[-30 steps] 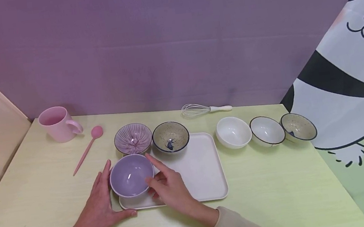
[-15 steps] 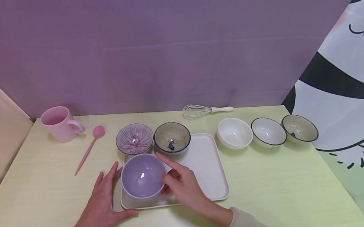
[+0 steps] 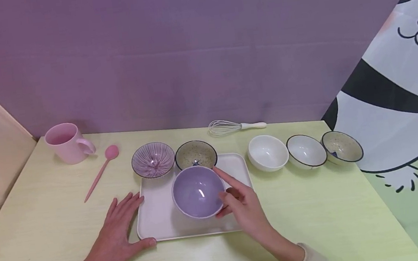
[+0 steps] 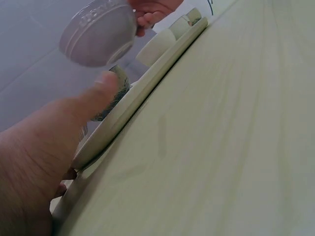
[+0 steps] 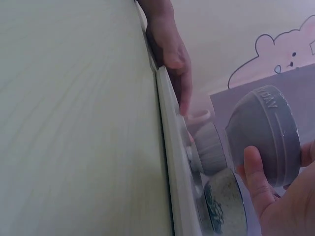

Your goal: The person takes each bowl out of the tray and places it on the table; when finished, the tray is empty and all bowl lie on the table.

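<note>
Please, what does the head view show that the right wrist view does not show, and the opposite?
Of these two, only the head view shows the whisk and the plain white bowl.

Only the right wrist view shows raised lettering outside the lavender bowl and the dark pattern outside the speckled bowl beside the striped bowl.

Both show the right hand holding the lavender bowl, and the left hand at the edge of the tray.

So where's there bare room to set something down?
Bare table lies right of the tray, in front of the three bowls, and left of the left hand. Crowded: behind the held purple bowl, by the striped bowl and speckled bowl.
</note>
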A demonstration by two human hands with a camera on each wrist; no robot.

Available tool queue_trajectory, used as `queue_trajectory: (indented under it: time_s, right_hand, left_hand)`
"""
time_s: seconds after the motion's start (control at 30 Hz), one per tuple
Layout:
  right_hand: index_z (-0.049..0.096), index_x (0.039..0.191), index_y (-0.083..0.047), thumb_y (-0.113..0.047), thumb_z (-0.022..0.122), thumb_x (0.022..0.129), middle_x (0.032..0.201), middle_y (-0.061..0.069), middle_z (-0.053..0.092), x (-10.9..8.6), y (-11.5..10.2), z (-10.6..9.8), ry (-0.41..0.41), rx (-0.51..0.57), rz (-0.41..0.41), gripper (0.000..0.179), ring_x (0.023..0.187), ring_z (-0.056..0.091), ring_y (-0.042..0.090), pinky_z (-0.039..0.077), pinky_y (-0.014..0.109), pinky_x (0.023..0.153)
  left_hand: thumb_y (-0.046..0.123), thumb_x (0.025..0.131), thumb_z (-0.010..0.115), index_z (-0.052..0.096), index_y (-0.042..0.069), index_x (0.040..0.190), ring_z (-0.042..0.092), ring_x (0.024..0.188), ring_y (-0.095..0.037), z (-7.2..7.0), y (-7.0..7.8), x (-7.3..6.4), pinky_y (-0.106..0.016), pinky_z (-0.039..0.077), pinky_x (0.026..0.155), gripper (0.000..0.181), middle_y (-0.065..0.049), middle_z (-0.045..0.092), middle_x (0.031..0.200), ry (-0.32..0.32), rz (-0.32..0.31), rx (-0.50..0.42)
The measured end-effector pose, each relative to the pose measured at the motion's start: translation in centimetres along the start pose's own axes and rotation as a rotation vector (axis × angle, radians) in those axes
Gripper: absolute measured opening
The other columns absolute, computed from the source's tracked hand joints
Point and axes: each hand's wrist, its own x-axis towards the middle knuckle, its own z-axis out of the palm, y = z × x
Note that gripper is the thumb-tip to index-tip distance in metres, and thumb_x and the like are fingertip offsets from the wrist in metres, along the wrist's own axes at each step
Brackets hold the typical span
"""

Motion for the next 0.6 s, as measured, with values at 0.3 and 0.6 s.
queue_trajectory:
  time_s: [0.3, 0.6]
  right_hand:
    - [0.057, 0.163, -0.009, 0.008, 0.048, 0.103, 0.078, 0.015, 0.062, -1.3, 0.5, -3.5, 0.090, -0.006, -0.011, 0.062, 0.062, 0.076, 0.028, 0.072, 0.039, 0.067]
    - [0.057, 0.162, -0.008, 0.009, 0.046, 0.106, 0.101, 0.020, 0.071, -2.7, 1.2, -6.6, 0.158, -0.013, -0.041, 0.060, 0.062, 0.075, 0.031, 0.072, 0.040, 0.068]
  left_hand:
    - [0.023, 0.107, 0.071, 0.050, 0.002, 0.163, 0.041, 0.156, -0.048, -0.1, 0.0, -0.1, -0.032, 0.001, 0.141, 0.063, -0.022, 0.052, 0.166, 0.048, 0.042, -0.025]
    - [0.023, 0.106, 0.073, 0.050, 0.003, 0.163, 0.042, 0.156, -0.048, 0.2, 0.0, 0.0, -0.032, 0.001, 0.141, 0.065, -0.022, 0.053, 0.166, 0.058, 0.047, -0.021]
